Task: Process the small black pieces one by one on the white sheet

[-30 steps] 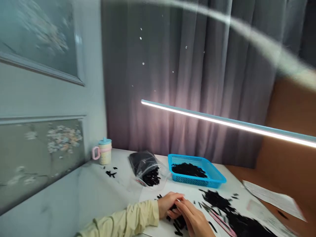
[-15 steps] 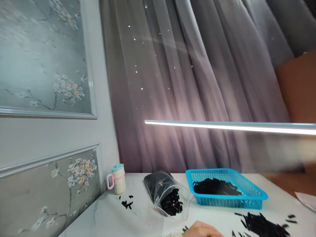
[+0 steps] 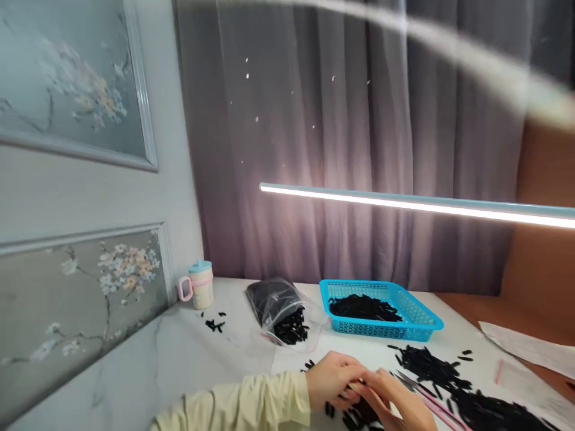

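Note:
My left hand (image 3: 333, 378), in a cream sleeve (image 3: 251, 404), is at the bottom centre with its fingers bent and pressed together. Against its fingertips, my right hand (image 3: 401, 400) also has its fingers closed. Whatever lies between them is too hidden to make out. Small black elongated pieces (image 3: 354, 416) lie on the table below the hands. Right beside my right hand is a pair of scissors (image 3: 433, 402) with pink handles, the blades pointing up and left. Two larger heaps of black pieces (image 3: 429, 365) spread to the right.
Behind the hands, a clear zip bag (image 3: 272, 299) spills black pieces, and a blue plastic basket (image 3: 381, 330) holds more. A lidded cup (image 3: 200, 287) and a few loose pieces (image 3: 214, 325) are at the left. A bright tube lamp (image 3: 404, 202) crosses above the table.
The view has tipped downward and levelled. Both hands are now in sight, fingertips together, where only part of one hand showed before. The scissors have come into view.

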Action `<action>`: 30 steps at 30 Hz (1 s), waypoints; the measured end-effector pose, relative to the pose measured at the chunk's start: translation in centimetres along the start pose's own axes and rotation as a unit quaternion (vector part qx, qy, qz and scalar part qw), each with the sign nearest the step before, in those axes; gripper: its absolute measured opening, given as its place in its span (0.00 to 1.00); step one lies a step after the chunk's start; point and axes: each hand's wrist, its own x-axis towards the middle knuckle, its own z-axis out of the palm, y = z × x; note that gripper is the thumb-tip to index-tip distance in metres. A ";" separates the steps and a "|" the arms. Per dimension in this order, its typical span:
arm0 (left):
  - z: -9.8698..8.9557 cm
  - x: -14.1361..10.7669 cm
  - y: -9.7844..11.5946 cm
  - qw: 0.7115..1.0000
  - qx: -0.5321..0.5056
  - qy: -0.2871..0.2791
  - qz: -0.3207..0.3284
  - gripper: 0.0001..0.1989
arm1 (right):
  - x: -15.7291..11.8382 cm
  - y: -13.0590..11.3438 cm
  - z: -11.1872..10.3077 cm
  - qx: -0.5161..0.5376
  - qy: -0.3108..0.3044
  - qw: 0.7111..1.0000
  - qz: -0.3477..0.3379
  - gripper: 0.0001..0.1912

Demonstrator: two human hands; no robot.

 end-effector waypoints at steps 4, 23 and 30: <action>-0.1 -2.7 0.3 0.994 0.022 0.046 0.095 0.16 | 0.2 -2.7 -0.6 0.147 -0.003 0.948 0.283 0.10; -0.4 -5.2 -3.7 0.827 0.322 0.128 0.443 0.16 | 0.0 -4.6 -2.3 0.456 -0.071 0.691 0.556 0.11; -0.4 -5.5 -3.4 0.814 0.340 0.136 0.451 0.16 | -0.4 -4.6 -1.9 0.418 -0.076 0.714 0.557 0.12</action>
